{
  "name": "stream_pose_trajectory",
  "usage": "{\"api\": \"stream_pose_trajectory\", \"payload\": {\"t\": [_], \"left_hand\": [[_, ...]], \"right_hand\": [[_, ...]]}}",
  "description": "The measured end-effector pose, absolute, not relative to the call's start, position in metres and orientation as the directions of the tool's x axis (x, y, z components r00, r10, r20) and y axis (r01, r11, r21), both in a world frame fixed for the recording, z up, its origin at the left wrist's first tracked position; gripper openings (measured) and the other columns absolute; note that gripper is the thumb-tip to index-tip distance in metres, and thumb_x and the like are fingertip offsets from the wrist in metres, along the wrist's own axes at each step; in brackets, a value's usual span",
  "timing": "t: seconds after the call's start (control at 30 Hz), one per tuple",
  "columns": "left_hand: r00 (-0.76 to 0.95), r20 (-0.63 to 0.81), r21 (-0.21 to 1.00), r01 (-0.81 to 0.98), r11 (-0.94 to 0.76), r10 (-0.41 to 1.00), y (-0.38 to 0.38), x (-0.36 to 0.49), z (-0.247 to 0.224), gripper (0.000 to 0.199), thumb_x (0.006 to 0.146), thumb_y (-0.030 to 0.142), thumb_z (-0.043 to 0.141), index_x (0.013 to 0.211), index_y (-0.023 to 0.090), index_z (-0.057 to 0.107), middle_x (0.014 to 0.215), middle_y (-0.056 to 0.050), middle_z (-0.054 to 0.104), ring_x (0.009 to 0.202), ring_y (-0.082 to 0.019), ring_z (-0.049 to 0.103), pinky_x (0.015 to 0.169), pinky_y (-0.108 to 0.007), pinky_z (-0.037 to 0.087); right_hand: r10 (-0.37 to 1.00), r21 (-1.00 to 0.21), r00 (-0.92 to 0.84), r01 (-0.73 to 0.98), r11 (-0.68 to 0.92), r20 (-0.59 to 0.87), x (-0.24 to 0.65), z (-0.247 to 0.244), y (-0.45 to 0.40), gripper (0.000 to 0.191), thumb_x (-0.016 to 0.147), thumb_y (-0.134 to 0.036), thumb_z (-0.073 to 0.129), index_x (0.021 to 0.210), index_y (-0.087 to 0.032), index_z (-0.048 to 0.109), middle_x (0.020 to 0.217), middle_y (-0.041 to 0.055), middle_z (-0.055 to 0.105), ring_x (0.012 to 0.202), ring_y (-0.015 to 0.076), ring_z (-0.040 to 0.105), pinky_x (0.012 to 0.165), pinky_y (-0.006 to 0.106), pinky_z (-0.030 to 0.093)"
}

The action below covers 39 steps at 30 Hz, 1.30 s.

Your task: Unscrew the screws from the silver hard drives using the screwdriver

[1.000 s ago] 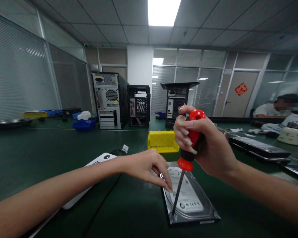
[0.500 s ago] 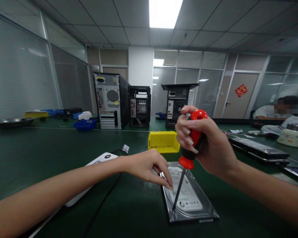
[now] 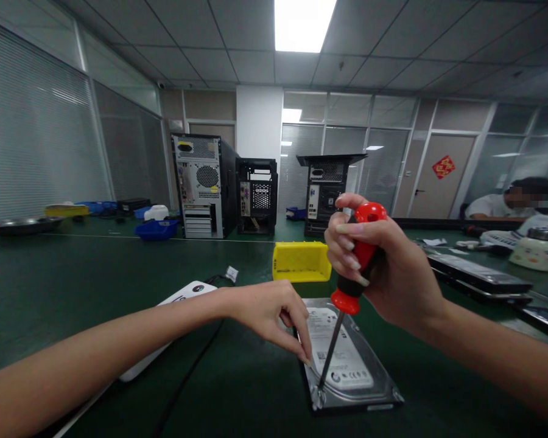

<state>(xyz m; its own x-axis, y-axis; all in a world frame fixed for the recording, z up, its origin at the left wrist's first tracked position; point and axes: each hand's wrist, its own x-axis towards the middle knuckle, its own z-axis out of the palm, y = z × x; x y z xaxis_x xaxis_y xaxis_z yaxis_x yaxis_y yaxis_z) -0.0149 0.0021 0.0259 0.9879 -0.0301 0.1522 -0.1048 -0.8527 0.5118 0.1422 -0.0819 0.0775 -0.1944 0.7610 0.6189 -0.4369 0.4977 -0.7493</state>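
Observation:
A silver hard drive [image 3: 347, 359] with a white label lies flat on the green table [image 3: 237, 389]. My right hand [image 3: 383, 261] is wrapped round the red and black handle of a screwdriver [image 3: 347, 301]. The screwdriver leans slightly, its shaft running down to the drive's near left corner. My left hand [image 3: 278, 319] is closed, with thumb and index fingertips together at the drive's left edge, beside the shaft. Whatever those fingertips hold, if anything, is too small to make out.
Behind the drive stands a yellow bin [image 3: 301, 261]. Computer cases [image 3: 205, 182] stand farther back. A white power strip [image 3: 164, 328] and black cable lie left, under my left forearm. More drives [image 3: 479, 274] are stacked right; a person [image 3: 497, 205] sits beyond.
My left fingertips have moved slightly down and left along the drive's edge. My right hand and the screwdriver handle have shifted a little to the right.

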Motion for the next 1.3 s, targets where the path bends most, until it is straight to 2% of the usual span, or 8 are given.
{"api": "stream_pose_trajectory", "payload": {"t": [0.43, 0.93, 1.1, 1.3], "left_hand": [[0.992, 0.111, 0.475, -0.099, -0.875, -0.052, -0.001, -0.013, 0.020, 0.013, 0.075, 0.015, 0.070, 0.087, 0.012, 0.073, 0.077, -0.004, 0.069, 0.059, -0.009, 0.052, 0.054, -0.020, 0.035], [0.988, 0.155, 0.549, -0.085, -0.831, 0.001, -0.013, -0.007, 0.019, 0.010, 0.074, 0.014, 0.071, 0.082, 0.009, 0.073, 0.072, -0.005, 0.069, 0.060, -0.009, 0.055, 0.054, -0.017, 0.036], [0.987, 0.162, 0.571, -0.085, -0.816, 0.010, -0.010, -0.008, 0.016, 0.010, 0.074, 0.017, 0.071, 0.083, 0.012, 0.073, 0.077, -0.004, 0.071, 0.068, -0.010, 0.061, 0.059, -0.016, 0.039], [0.990, 0.132, 0.600, -0.113, -0.792, -0.042, -0.007, -0.010, 0.014, 0.012, 0.077, 0.019, 0.068, 0.088, 0.017, 0.074, 0.082, -0.005, 0.072, 0.069, -0.011, 0.063, 0.059, -0.016, 0.041]], "right_hand": [[0.731, -0.734, -0.259, -0.506, 0.453, 0.631, 0.142, 0.078, -0.087, 0.020, 0.072, -0.012, 0.055, 0.090, -0.020, 0.051, 0.058, -0.0040, 0.044, 0.041, 0.0051, 0.036, 0.032, 0.014, 0.028], [0.717, -0.743, -0.293, -0.493, 0.453, 0.632, 0.140, 0.078, -0.088, 0.014, 0.073, -0.013, 0.053, 0.084, -0.020, 0.047, 0.057, -0.0053, 0.043, 0.039, 0.0042, 0.035, 0.032, 0.013, 0.029], [0.709, -0.747, -0.305, -0.476, 0.465, 0.636, 0.142, 0.077, -0.091, 0.016, 0.073, -0.014, 0.054, 0.085, -0.021, 0.047, 0.057, -0.0056, 0.044, 0.038, 0.0041, 0.035, 0.032, 0.014, 0.028], [0.725, -0.750, -0.284, -0.469, 0.466, 0.628, 0.141, 0.078, -0.094, 0.017, 0.071, -0.015, 0.056, 0.085, -0.021, 0.048, 0.056, -0.0051, 0.043, 0.038, 0.0044, 0.035, 0.032, 0.015, 0.027]]}}
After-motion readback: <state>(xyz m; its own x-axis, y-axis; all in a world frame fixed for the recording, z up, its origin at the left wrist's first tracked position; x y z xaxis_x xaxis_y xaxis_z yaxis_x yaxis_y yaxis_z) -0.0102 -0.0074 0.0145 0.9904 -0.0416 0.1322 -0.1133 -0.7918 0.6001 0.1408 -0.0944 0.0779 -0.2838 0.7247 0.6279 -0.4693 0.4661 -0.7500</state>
